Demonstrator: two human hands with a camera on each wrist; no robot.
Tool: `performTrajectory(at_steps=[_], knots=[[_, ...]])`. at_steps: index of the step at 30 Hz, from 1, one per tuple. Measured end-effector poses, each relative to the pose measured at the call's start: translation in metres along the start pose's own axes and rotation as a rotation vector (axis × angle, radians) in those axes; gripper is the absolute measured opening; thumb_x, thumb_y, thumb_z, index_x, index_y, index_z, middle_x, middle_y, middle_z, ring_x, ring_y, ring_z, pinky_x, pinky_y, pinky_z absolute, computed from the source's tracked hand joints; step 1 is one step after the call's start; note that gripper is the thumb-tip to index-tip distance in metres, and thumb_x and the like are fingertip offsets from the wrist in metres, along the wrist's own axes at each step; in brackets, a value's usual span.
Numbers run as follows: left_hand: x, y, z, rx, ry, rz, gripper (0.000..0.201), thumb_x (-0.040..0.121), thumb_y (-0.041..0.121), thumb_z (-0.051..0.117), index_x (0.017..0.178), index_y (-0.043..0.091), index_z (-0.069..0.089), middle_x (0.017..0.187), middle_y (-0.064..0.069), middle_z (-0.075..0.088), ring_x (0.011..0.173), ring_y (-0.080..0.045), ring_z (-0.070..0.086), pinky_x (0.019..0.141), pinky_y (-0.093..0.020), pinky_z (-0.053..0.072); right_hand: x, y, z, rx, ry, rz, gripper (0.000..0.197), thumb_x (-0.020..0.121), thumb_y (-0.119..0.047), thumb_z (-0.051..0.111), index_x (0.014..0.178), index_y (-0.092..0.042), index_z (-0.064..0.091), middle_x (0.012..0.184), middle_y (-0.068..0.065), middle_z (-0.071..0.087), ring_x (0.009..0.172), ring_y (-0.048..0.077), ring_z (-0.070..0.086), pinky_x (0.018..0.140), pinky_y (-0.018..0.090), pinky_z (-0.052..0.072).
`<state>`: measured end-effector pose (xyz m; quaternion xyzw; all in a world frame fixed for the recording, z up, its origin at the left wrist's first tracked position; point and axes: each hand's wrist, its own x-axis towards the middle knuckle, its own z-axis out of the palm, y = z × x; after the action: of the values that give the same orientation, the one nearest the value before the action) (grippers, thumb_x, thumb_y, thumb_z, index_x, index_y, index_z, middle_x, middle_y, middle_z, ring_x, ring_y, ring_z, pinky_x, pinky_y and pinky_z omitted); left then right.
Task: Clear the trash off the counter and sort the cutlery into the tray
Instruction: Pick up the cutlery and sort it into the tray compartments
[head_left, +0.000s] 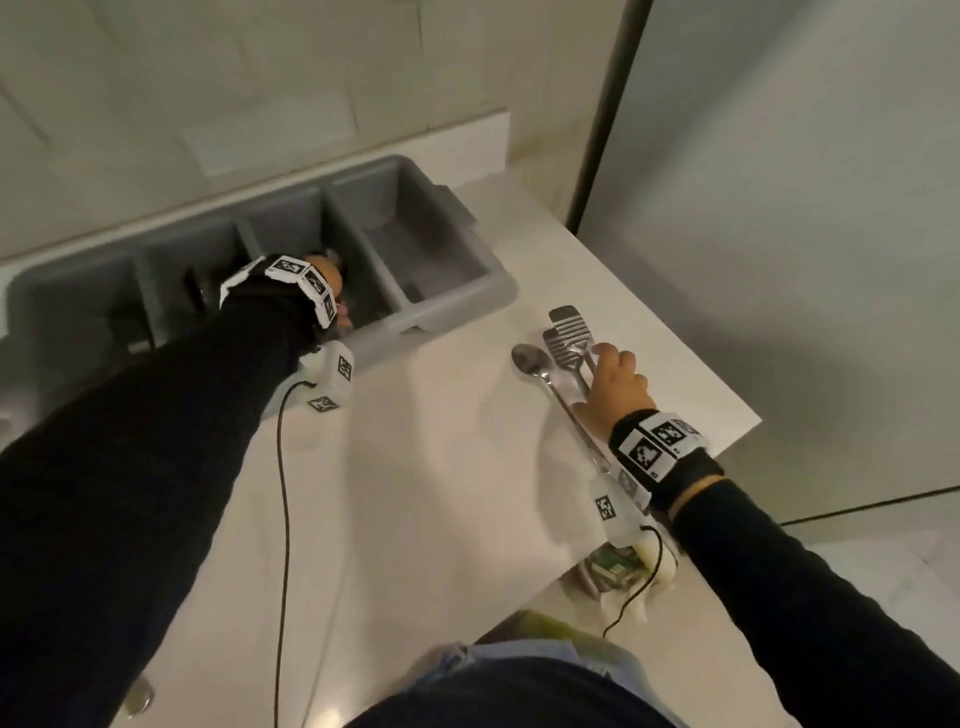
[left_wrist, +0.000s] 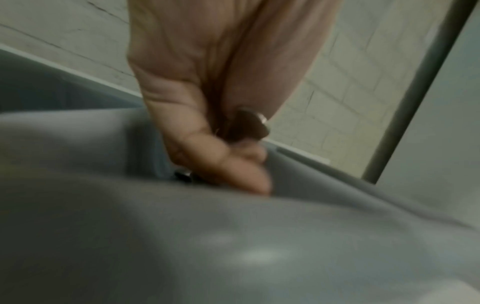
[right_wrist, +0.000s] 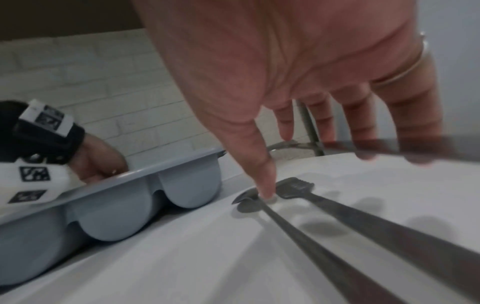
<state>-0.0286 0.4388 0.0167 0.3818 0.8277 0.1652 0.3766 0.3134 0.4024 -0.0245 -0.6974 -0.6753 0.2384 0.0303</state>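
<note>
A: Where is the cutlery?

B: The spoon (head_left: 531, 359) and two forks (head_left: 569, 332) lie on the counter (head_left: 441, 493) right of the tray (head_left: 457, 291), handles toward the person.

A: The hands?

B: The right hand (head_left: 615, 387) spreads over them, fingers (right_wrist: 359, 115) straight; the left hand (head_left: 324, 283) is down in the tray, gripping something dark.

The right hand (right_wrist: 298, 61) fills the upper middle of the frame, palm toward the camera, fingers (right_wrist: 361, 115) spread and pointing down at the white worktop (right_wrist: 182, 257). Its thumb tip presses by the neck of a spoon (right_wrist: 249, 203) at centre. Just right of the spoon lies a fork (right_wrist: 296, 188), both handles running to the lower right corner. A blurred third utensil (right_wrist: 389, 147) crosses in front of the fingertips at right. At left sits the grey tray (right_wrist: 145, 191), with the left hand (right_wrist: 101, 162) reaching into it.
</note>
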Motion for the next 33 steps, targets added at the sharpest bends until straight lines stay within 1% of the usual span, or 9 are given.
performTrajectory(at_steps=[3, 9, 12, 15, 17, 22, 27, 31, 33], knots=[[0.002, 0.001, -0.002, 0.595, 0.240, 0.184, 0.034, 0.084, 0.036, 0.050, 0.108, 0.013, 0.059, 0.115, -0.018, 0.065, 0.095, -0.036, 0.065, 0.087, -0.045, 0.054, 0.007, 0.009, 0.003, 0.033, -0.100, 0.114, 0.065, 0.085, -0.007, 0.055, 0.140, -0.010, 0.020, 0.126, 0.017, 0.049, 0.101, 0.035, 0.059, 0.087, 0.043, 0.050], [-0.065, 0.048, 0.028, 0.312, 0.473, 0.431, 0.027, 0.087, 0.016, 0.051, 0.112, 0.006, 0.059, 0.120, -0.024, 0.059, 0.110, -0.041, 0.057, 0.094, -0.044, 0.045, 0.018, 0.016, -0.005, -0.023, -0.164, 0.097, 0.026, 0.095, -0.020, 0.040, 0.117, -0.006, 0.042, 0.103, 0.015, 0.061, 0.083, 0.028, 0.056, 0.077, 0.038, 0.048], [-0.111, 0.050, 0.091, 0.220, 0.152, 0.611, 0.019, 0.088, 0.016, 0.050, 0.104, 0.014, 0.060, 0.107, -0.015, 0.067, 0.098, -0.033, 0.063, 0.080, -0.031, 0.045, 0.021, 0.017, -0.013, 0.021, -0.128, 0.081, 0.028, 0.096, -0.024, 0.038, 0.116, -0.005, 0.043, 0.112, 0.019, 0.059, 0.094, 0.033, 0.059, 0.075, 0.036, 0.044], [-0.125, 0.049, 0.160, 0.287, -0.377, 0.530, 0.029, 0.091, 0.019, 0.050, 0.120, 0.020, 0.053, 0.117, -0.014, 0.063, 0.090, -0.029, 0.063, 0.072, -0.023, 0.042, 0.020, 0.020, -0.024, 0.159, -0.083, 0.021, 0.027, 0.097, -0.028, 0.036, 0.115, -0.008, 0.042, 0.113, 0.021, 0.053, 0.089, 0.034, 0.056, 0.078, 0.038, 0.047], [-0.126, 0.046, 0.192, 0.356, -0.523, 0.493, 0.036, 0.092, 0.028, 0.048, 0.128, 0.024, 0.045, 0.120, -0.013, 0.062, 0.077, -0.022, 0.058, 0.068, -0.022, 0.045, 0.018, 0.020, -0.035, 0.328, -0.072, -0.036, 0.019, 0.097, -0.028, 0.035, 0.111, -0.015, 0.040, 0.110, 0.020, 0.053, 0.086, 0.034, 0.057, 0.075, 0.041, 0.053], [-0.130, 0.049, 0.209, 0.530, -0.413, 0.476, 0.034, 0.091, 0.036, 0.049, 0.103, 0.006, 0.058, 0.108, -0.018, 0.066, 0.092, -0.031, 0.060, 0.080, -0.035, 0.046, 0.009, 0.003, -0.078, 0.629, -0.228, -0.185, 0.013, 0.098, -0.033, 0.033, 0.110, -0.033, 0.036, 0.090, 0.000, 0.047, 0.073, 0.019, 0.049, 0.064, 0.028, 0.043], [-0.137, 0.030, 0.178, 0.540, -0.376, 0.434, 0.019, 0.086, 0.005, 0.050, 0.099, 0.002, 0.063, 0.118, -0.018, 0.064, 0.108, -0.033, 0.060, 0.092, -0.034, 0.047, 0.013, -0.048, -0.099, 0.680, -0.377, -0.408, 0.043, 0.094, -0.012, 0.043, 0.130, -0.034, 0.035, 0.090, -0.003, 0.046, 0.075, 0.016, 0.047, 0.068, 0.029, 0.045], [-0.146, -0.018, 0.132, 0.157, -0.281, 0.297, 0.029, 0.091, 0.009, 0.036, 0.110, 0.016, 0.056, 0.102, -0.014, 0.061, 0.065, -0.024, 0.056, 0.051, -0.025, 0.044, 0.038, -0.116, -0.091, 0.496, -0.332, -0.477, 0.048, 0.093, -0.018, 0.047, 0.136, -0.029, 0.029, 0.098, 0.006, 0.050, 0.078, 0.018, 0.050, 0.062, 0.028, 0.046], [-0.152, -0.043, 0.106, 0.061, -0.187, 0.290, 0.032, 0.091, 0.005, 0.033, 0.111, 0.018, 0.053, 0.093, -0.001, 0.057, 0.057, -0.011, 0.048, 0.051, -0.021, 0.040, 0.058, -0.154, -0.079, 0.394, -0.292, -0.466, 0.050, 0.092, -0.020, 0.049, 0.137, -0.026, 0.030, 0.111, 0.012, 0.052, 0.080, 0.023, 0.053, 0.063, 0.033, 0.047]])
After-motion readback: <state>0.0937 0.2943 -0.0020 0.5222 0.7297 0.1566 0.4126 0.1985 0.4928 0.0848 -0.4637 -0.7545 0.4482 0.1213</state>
